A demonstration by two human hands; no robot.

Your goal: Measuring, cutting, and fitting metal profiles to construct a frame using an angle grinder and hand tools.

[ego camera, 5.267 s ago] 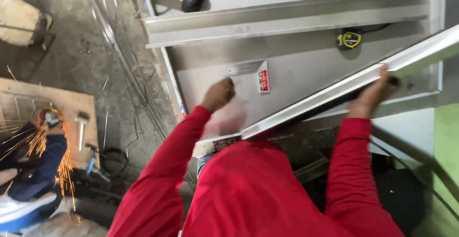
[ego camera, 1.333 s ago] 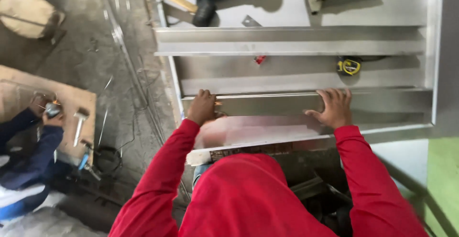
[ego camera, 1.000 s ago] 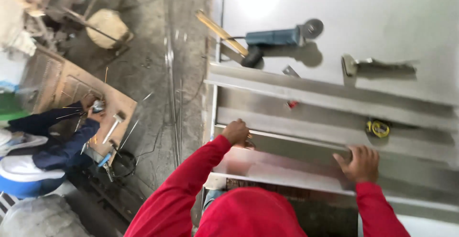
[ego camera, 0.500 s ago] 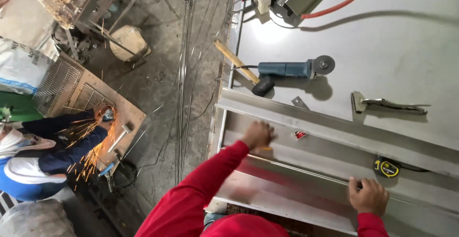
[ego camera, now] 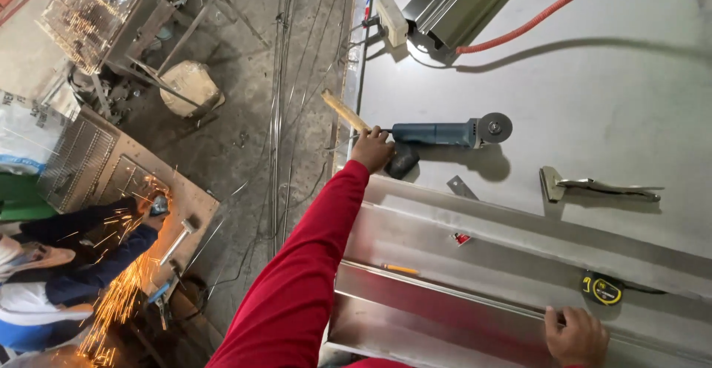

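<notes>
Left hand [ego camera: 373, 149] closed at angle grinder [ego camera: 445, 133] handle end.

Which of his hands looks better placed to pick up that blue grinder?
Left. The left hand is already at the tail end of the grinder. The right hand rests on the steel channel at the near edge, well away from it.

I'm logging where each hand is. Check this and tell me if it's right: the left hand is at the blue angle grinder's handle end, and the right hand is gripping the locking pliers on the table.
Partly wrong. In the head view the right hand rests on the long steel channel near the yellow tape measure; the locking pliers lie untouched. The left hand is indeed at the blue angle grinder.
</notes>
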